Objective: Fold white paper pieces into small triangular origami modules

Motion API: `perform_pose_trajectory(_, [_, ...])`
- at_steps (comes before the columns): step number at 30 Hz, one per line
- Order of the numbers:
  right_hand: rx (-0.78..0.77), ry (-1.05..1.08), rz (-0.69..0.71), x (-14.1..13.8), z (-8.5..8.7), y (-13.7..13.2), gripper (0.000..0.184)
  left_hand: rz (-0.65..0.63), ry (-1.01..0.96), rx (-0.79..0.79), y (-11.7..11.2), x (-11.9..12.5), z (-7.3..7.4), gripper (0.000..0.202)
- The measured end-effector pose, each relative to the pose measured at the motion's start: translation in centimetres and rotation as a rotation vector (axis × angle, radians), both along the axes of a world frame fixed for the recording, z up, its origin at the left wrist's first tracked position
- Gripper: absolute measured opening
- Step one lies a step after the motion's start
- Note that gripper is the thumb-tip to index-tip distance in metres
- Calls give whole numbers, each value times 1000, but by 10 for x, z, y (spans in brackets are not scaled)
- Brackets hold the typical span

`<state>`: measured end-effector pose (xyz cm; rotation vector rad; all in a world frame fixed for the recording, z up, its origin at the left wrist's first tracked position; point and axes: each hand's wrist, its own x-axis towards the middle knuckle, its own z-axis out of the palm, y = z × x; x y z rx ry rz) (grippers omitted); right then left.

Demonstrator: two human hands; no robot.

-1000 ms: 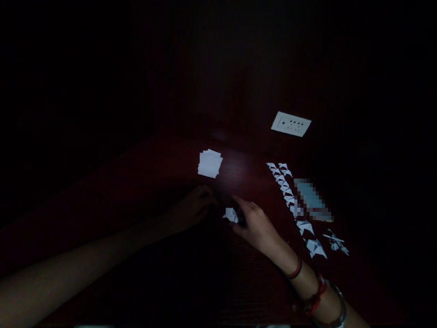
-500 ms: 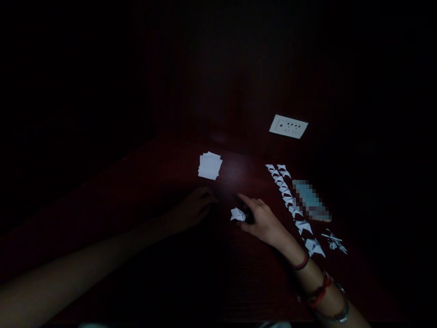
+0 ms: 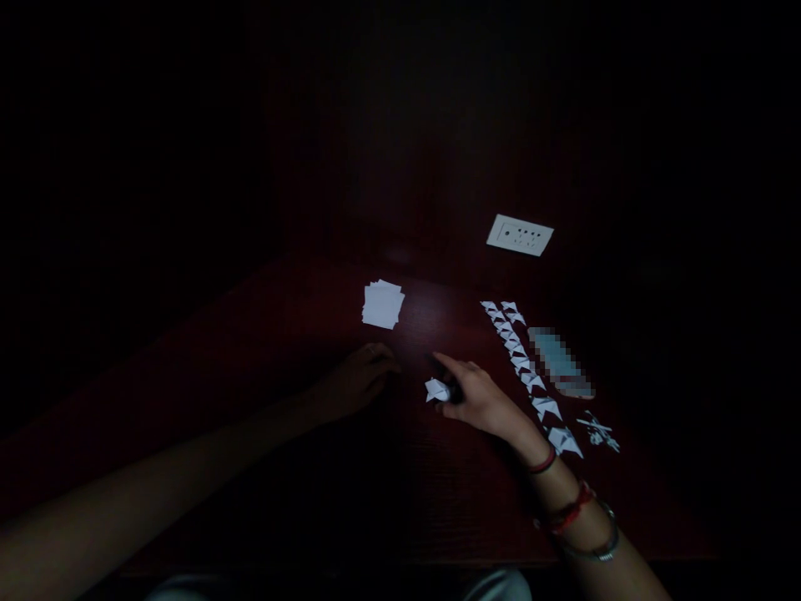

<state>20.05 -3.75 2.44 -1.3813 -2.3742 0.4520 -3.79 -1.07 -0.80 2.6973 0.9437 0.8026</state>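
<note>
A small folded white paper figure [image 3: 436,390] lies on the dark red table between the thumb and fingers of my right hand [image 3: 481,398]. That hand has its index finger stretched out past the figure, and the thumb is close to its near edge; shadow hides whether they touch. My left hand [image 3: 363,376] rests in shadow to the left, its fingers loosely bent and apart, with nothing visible in them. To the right runs a row of similar folded paper figures [image 3: 518,351], with a short second row beside its far end.
A stack of white paper squares [image 3: 383,305] lies beyond my hands. Right of the rows are a blurred-out phone-like object [image 3: 559,361] and white paper scraps [image 3: 599,432]. A white wall socket [image 3: 520,234] is at the back. The surroundings are very dark.
The view has shifted slightly, moving the rows and socket a little leftward in the picture. The folded figure has turned or shifted slightly near my right hand. My left hand stays put.
</note>
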Motion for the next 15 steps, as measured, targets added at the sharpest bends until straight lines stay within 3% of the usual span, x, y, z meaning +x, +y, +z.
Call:
perform_pose_trajectory(8, [-10,86,-3,-2,-2,2,70,-14,-23,38,-3,1,-6,33])
perform_pose_trajectory(12, [49,114,-53,13,22,4,66,-57,25,43,5,11,3,30])
perform_pose_trajectory(15, [74,36,-86,43,52,12,67,-88,45,65,28,37,18,27])
